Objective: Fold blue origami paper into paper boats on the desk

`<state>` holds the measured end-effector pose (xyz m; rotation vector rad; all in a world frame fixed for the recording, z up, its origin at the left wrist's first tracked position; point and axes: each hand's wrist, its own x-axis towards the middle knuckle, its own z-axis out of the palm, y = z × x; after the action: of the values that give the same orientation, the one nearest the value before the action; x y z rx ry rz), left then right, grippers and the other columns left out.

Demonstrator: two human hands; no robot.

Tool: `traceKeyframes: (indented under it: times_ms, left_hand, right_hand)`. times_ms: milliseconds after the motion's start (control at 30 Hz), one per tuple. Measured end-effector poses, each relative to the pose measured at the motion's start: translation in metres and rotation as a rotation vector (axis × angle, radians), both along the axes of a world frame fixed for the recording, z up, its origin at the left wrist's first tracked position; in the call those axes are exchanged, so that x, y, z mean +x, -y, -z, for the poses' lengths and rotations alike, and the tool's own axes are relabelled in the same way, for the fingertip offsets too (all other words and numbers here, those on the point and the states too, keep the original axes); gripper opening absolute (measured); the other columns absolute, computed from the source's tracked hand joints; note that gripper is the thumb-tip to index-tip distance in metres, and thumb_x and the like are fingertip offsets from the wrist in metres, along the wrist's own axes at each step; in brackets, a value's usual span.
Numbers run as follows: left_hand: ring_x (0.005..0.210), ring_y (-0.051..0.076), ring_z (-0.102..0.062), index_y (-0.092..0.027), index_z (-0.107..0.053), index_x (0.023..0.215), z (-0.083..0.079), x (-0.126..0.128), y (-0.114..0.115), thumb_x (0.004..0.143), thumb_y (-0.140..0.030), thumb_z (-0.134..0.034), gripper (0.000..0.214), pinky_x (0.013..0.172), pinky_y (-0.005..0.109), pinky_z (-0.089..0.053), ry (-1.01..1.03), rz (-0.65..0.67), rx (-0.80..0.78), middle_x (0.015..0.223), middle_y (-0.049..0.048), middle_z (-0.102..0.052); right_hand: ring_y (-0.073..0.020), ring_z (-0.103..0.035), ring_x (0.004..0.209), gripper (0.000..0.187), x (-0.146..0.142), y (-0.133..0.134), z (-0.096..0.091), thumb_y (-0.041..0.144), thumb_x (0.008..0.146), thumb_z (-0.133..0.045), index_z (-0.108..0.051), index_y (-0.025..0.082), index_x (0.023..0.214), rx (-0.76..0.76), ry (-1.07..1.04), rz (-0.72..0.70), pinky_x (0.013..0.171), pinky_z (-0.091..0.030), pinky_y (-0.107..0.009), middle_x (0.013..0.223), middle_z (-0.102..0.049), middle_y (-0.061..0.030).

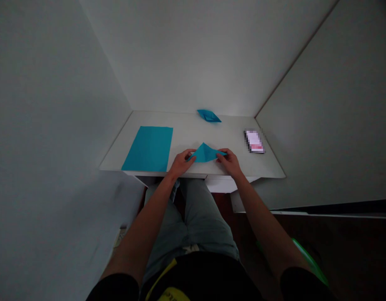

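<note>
The left hand (181,162) and the right hand (230,161) each pinched one end of a blue paper triangle (206,154) lying between them near the front edge of the desk (193,129). Its long edge ran hand to hand; its peak pointed away from the person. A flat blue sheet (149,148) lay just left of the grip, a folded blue piece (209,116) well beyond it, and a phone (254,141) to its right.

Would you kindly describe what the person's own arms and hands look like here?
Both the left hand and right hand are bare, ungloved. The left forearm and right forearm are uncovered, with no watch or band visible at the wrists. Short black sleeves, the left sleeve and right sleeve, cover the upper arms. Rings are too small to tell.
</note>
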<state>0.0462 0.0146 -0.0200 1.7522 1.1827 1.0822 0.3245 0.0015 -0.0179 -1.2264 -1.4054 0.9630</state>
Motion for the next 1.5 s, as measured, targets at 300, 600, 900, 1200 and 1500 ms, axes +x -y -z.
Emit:
traceKeyframes:
  times_ms: [300, 600, 900, 1200, 1500]
  left_hand:
    - [0.092, 0.018, -0.075, -0.019, -0.076, 0.131, -0.002, -0.003, -0.001, 0.095, -0.028, -0.075, 0.038, 0.088, 0.033, -0.062, 0.103, -0.017, -0.070, 0.120, 0.0097, -0.080]
    - [0.090, 0.019, -0.077, -0.020, -0.079, 0.126, -0.001, -0.003, -0.001, 0.089, -0.032, -0.086, 0.040, 0.093, 0.038, -0.065, 0.089, -0.037, -0.081, 0.124, 0.0111, -0.081]
    - [0.089, 0.019, -0.076, -0.018, -0.080, 0.127, 0.000, -0.005, -0.003, 0.091, -0.028, -0.077, 0.037, 0.089, 0.036, -0.063, 0.136, -0.026, -0.129, 0.112, 0.0098, -0.084]
    - [0.082, 0.019, -0.076, -0.018, -0.082, 0.116, -0.002, -0.003, -0.002, 0.091, -0.037, -0.077, 0.032, 0.077, 0.031, -0.060, 0.168, -0.030, -0.122, 0.096, 0.0065, -0.083]
    - [0.078, 0.021, -0.077, -0.021, -0.072, 0.094, -0.003, -0.001, -0.003, 0.105, -0.061, -0.054, 0.045, 0.078, 0.033, -0.056, 0.078, -0.071, -0.106, 0.080, 0.0013, -0.075]
  right_hand:
    - [-0.0191, -0.061, 0.067, 0.044, -0.009, -0.009, -0.001, 0.063, 0.088, -0.075, -0.073, 0.027, 0.112, 0.004, -0.014, 0.078, 0.069, -0.055, -0.036, 0.073, -0.064, 0.0014]
    - [-0.0177, -0.050, 0.060, 0.067, -0.010, -0.002, 0.002, 0.058, 0.079, -0.086, -0.061, 0.029, 0.133, -0.007, -0.006, 0.000, 0.057, -0.044, -0.033, 0.071, -0.054, 0.0054]
    - [-0.0171, -0.057, 0.061, 0.072, -0.011, -0.006, 0.006, 0.059, 0.074, -0.089, -0.055, 0.029, 0.131, -0.013, -0.050, -0.009, 0.058, -0.050, -0.033, 0.078, -0.060, 0.0054]
    - [-0.0136, -0.055, 0.058, 0.084, -0.010, -0.008, 0.008, 0.056, 0.073, -0.093, -0.051, 0.028, 0.140, 0.017, -0.053, 0.005, 0.054, -0.046, -0.028, 0.079, -0.060, 0.0078]
    - [-0.0214, -0.066, 0.078, 0.096, -0.018, -0.005, 0.011, 0.049, 0.074, -0.093, -0.044, 0.027, 0.154, 0.101, 0.034, 0.013, 0.071, -0.057, -0.035, 0.090, -0.069, 0.0013]
